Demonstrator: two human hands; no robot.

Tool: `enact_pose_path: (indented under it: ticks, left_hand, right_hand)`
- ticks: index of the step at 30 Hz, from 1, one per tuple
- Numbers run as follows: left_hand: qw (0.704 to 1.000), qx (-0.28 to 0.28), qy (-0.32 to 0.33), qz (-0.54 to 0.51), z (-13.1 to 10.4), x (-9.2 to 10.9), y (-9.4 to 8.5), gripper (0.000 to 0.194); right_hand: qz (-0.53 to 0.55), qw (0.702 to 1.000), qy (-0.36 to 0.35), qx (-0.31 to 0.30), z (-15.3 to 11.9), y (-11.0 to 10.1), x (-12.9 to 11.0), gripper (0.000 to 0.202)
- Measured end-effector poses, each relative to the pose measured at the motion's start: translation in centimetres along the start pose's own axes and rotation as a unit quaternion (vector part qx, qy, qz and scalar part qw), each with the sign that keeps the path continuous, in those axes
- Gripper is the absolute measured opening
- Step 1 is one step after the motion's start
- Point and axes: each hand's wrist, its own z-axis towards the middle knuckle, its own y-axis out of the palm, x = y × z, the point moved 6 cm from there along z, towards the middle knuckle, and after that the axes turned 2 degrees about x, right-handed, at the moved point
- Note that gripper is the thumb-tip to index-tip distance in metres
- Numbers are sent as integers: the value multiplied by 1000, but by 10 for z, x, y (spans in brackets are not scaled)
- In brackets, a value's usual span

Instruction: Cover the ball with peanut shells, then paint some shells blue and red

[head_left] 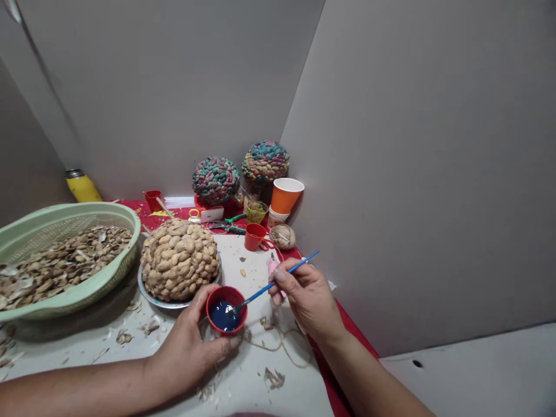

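My left hand (191,341) is wrapped round a small red cup (244,321) with dark blue paint (222,315) in it. Between the fingers of my right hand (310,295) is a blue paintbrush (264,289), its bristles dipped in the paint. Just behind the cup, a ball covered in unpainted peanut shells (180,258) rests in a metal bowl (150,294). A pink object (273,265) with a dark tip lies behind my right hand, partly hidden by it.
At left stands a green basket (93,289) of loose shells. Farther back are two painted shell balls (216,180), a red cup (254,237), twine (282,236), green-handled pliers (234,219), orange paper cups (285,197) and a yellow bottle (83,186). A grey wall (417,174) rises at right.
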Motion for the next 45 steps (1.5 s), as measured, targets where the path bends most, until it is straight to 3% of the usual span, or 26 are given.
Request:
enact_pose_path:
  ticks: [5, 10, 15, 18, 23, 25, 29, 33, 37, 41, 45]
  left_hand:
    - [999, 21, 9, 45, -10, -2, -16, 49]
    - [998, 11, 43, 37, -17, 0, -23, 46]
    - [997, 2, 58, 46, -22, 0, -25, 47]
    - [997, -13, 57, 57, -25, -6, -24, 44]
    - [995, -13, 78, 54, -30, -15, -24, 53]
    - [996, -12, 77, 53, -30, -18, -24, 53]
    - [998, -20, 60, 31, -28, -18, -23, 47]
    - [998, -8, 60, 31, -29, -12, -26, 48]
    - [997, 19, 59, 50, -32, -6, -36, 46]
    - [996, 43, 42, 65, -39, -10, -48, 45]
    - [992, 76, 29, 97, -47, -17, -60, 54]
  right_hand:
    - [-12, 998, 36, -40, -1, 17, 5, 36]
    - [-132, 985, -8, -107, -9, 31, -10, 25]
    - [-305, 912, -148, -231, -26, 59, -43, 10]
    - [-339, 875, -173, -300, -34, 77, -48, 8]
    - [-372, 849, -230, -296, -35, 89, -48, 11]
    - [-392, 842, -221, -299, -34, 90, -47, 12]
    - [-346, 867, -203, -297, -37, 90, -50, 10]
    - [-299, 893, -252, -224, -36, 88, -56, 11]
    - [-280, 911, -258, -158, -28, 82, -56, 13]
    - [-254, 932, -216, -140, -20, 74, -52, 17]
    - [-176, 972, -119, -101, -11, 62, -36, 21]
